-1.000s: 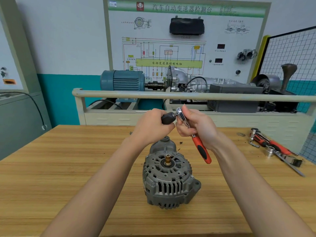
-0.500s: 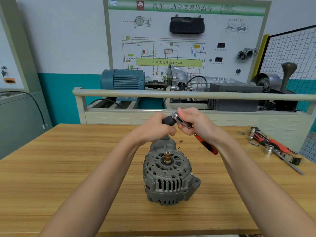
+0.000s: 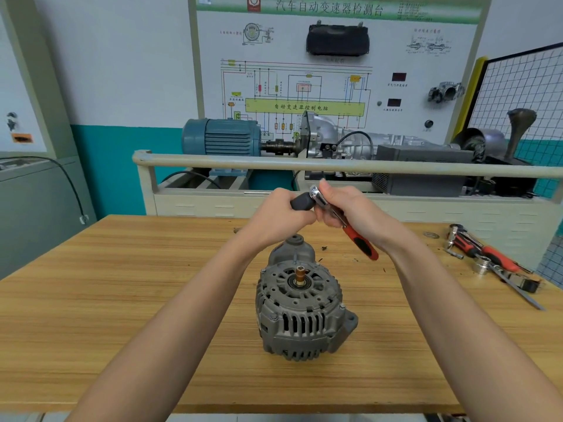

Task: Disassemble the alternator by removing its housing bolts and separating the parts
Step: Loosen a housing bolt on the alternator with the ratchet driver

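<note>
We stand in an automotive training workshop: beyond our gripping hands, a wiring-diagram panel [image 3: 307, 83] tops a motor-and-gearbox rig [image 3: 304, 141]; right of them, hand tools [image 3: 487, 257] lie on the wooden bench [image 3: 122, 300].

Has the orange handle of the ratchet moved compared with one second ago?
Yes. The ratchet handle swung up and right, away from the alternator, which stayed put on the table.

Both forearms are bare to the frame's edge, and the left hand [image 3: 275, 219] and right hand [image 3: 350, 211] wear nothing.
</note>
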Tool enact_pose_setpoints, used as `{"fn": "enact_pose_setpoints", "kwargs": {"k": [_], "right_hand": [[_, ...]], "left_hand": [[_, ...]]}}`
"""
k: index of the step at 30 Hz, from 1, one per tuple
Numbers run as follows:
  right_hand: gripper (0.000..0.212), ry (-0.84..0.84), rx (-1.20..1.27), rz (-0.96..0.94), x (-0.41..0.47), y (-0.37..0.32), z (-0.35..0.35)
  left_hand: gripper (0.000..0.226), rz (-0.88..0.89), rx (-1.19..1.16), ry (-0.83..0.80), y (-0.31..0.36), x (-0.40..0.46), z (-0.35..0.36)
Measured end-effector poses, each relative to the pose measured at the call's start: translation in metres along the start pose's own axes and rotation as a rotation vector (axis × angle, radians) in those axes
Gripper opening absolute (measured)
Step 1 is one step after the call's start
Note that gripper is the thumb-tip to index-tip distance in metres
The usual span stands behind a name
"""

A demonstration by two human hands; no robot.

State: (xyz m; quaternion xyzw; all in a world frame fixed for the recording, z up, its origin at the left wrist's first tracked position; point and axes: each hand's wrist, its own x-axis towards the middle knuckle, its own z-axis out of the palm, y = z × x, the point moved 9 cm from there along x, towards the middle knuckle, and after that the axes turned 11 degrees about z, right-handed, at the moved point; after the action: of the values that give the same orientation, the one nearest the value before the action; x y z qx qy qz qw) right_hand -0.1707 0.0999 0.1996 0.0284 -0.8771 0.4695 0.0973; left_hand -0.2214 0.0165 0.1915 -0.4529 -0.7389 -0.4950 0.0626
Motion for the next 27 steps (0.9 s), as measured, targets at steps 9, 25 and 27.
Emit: {"fn": "enact_pose_setpoints", "kwargs": {"k": [9,25,27], "right_hand": [[0.022,0.371,0.022,0.059,-0.01,0.005,-0.041],[0.043,0.262,-0.071,-0.102,-0.001,-0.016,0.023],[0.036,0.321,0.051,-0.075,0.001,-0.018,0.011]], "left_hand": [[0.031,-0.272,-1.024,0.4,-0.033,-0.003,-0.025],[0.027,-0.411,-1.475,0.553,-0.039,-0.024,-0.01],[0.037,-0.475,-1.216,0.319,-0.033,-0.033,-0.01]]}}
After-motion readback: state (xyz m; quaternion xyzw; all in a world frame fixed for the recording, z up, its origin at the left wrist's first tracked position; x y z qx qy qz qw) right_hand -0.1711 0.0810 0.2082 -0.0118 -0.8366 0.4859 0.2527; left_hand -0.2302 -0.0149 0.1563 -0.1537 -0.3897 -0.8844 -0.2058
